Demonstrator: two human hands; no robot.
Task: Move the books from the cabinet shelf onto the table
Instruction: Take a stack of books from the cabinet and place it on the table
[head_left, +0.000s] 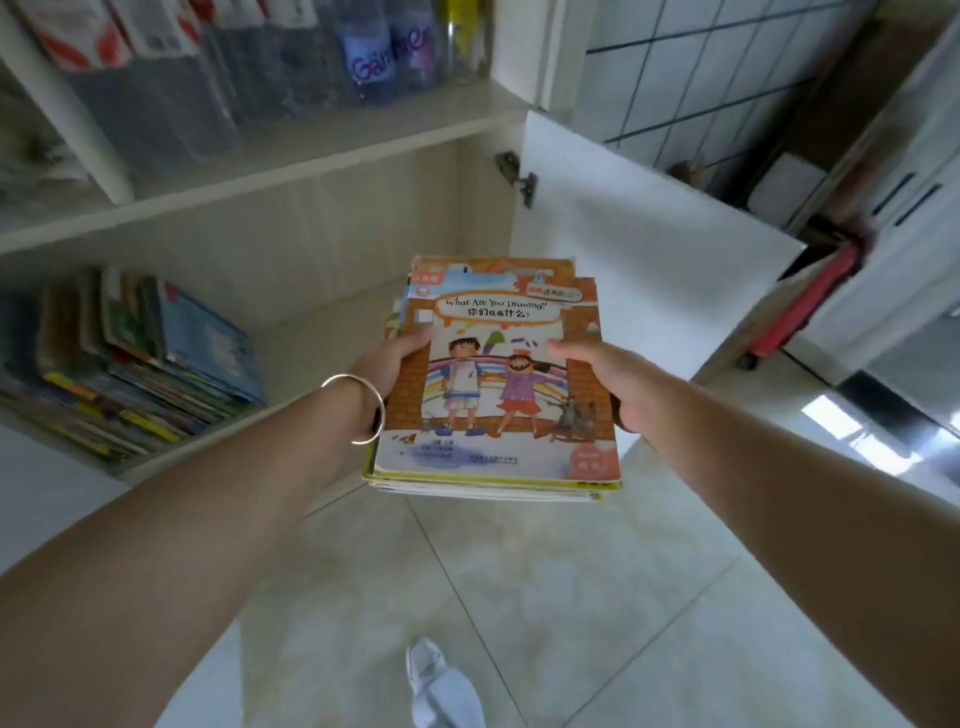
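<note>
Nearest me, at six o'clock, my white shoe stands on the tiled floor. Ahead, at centre, I hold a stack of thin picture books over the floor, clear of the shelf: my left hand clamps the left edge, thumb on the cover, and my right hand the right edge, thumb pressed flat on top, other fingers hidden beneath. These look floppy and glossy, so I judge they could fan out and slide; gripping both sides and supporting from below seems wise. The top cover reads "What Are You Drawing?" above Chinese characters. At nine o'clock more books remain on the cabinet shelf; the table is not in view.
</note>
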